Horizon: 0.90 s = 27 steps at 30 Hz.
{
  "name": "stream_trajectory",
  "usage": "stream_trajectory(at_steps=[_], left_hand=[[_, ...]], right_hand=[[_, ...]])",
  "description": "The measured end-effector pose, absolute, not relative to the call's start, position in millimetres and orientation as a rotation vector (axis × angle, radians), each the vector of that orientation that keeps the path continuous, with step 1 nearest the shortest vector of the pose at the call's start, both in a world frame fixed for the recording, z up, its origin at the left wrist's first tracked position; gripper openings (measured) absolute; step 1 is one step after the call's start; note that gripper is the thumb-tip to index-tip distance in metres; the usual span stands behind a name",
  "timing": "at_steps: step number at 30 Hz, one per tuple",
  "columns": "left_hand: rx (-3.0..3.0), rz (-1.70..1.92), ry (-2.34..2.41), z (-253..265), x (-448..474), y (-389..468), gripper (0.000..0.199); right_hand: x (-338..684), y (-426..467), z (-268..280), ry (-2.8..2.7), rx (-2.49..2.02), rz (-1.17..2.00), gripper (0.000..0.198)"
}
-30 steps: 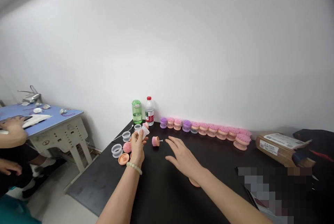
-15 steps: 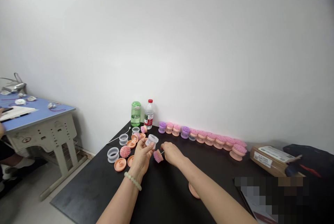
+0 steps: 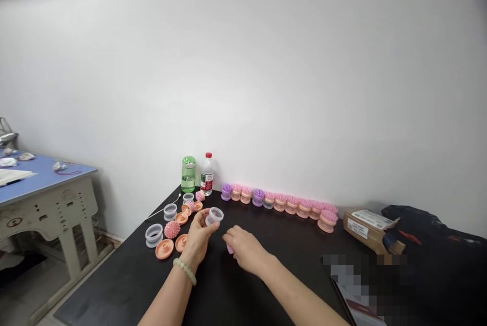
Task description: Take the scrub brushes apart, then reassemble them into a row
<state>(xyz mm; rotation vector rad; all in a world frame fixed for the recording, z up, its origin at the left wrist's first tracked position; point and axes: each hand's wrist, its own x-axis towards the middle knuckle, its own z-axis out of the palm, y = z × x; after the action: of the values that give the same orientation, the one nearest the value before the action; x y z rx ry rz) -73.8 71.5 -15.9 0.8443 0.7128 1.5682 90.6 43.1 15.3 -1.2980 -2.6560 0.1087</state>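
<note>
My left hand (image 3: 197,241), with a beaded bracelet at the wrist, is closed on a translucent spool-shaped ring (image 3: 215,215), its open top tilted up. Close to its right, my right hand (image 3: 245,249) is closed with the palm down over a pink bristled brush head (image 3: 230,249); only a small edge of that shows below the fingers. The hands are apart. Left of my left hand lie orange discs (image 3: 164,249), a round pink bristled head (image 3: 172,229) and more translucent rings (image 3: 154,235), with smaller pink bristled pieces (image 3: 200,195) behind.
Along the wall runs a row of pink and purple scalp brushes (image 3: 303,208). A green bottle (image 3: 188,175) and a red-capped water bottle (image 3: 207,176) stand at the back corner. A cardboard box (image 3: 365,232) and dark fabric (image 3: 437,255) occupy the right; a blue-topped desk (image 3: 76,175) stands left.
My right hand has turned over the pink brush head, which showed clearly before and is now mostly covered. The left hand still holds the ring. The view has swung slightly right and up.
</note>
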Motion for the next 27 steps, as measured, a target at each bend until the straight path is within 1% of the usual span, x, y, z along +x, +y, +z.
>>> stream_trajectory(at_steps=[2,4,8,11,14,19,23,27], left_hand=[[0.912,1.496,0.709,-15,-70,68,0.053],[0.99,1.404,0.698,-15,-64,62,0.049],[1.13,1.211,0.662,-13,-43,44,0.045],[1.22,1.093,0.655,-12,-29,34,0.045],[1.326,1.014,0.65,-13,-19,29,0.046],[1.392,0.97,0.623,-13,-15,23,0.047],[1.433,0.993,0.637,-9,-16,20,0.047],[1.412,0.964,0.64,-4,-18,16,0.047]], right_hand=[[107,35,20,-2.51,-1.319,0.072,0.042],[128,25,25,-2.23,-1.328,0.112,0.047],[163,4,22,-1.524,-1.109,0.513,0.035],[171,-8,10,-1.259,-0.93,0.752,0.031],[168,-15,-1,-1.209,-0.879,0.819,0.032],[157,-21,-13,-1.241,-0.926,0.824,0.037],[151,-25,-14,-1.287,-0.947,0.823,0.042],[151,-30,-10,-1.287,-0.959,0.848,0.043]])
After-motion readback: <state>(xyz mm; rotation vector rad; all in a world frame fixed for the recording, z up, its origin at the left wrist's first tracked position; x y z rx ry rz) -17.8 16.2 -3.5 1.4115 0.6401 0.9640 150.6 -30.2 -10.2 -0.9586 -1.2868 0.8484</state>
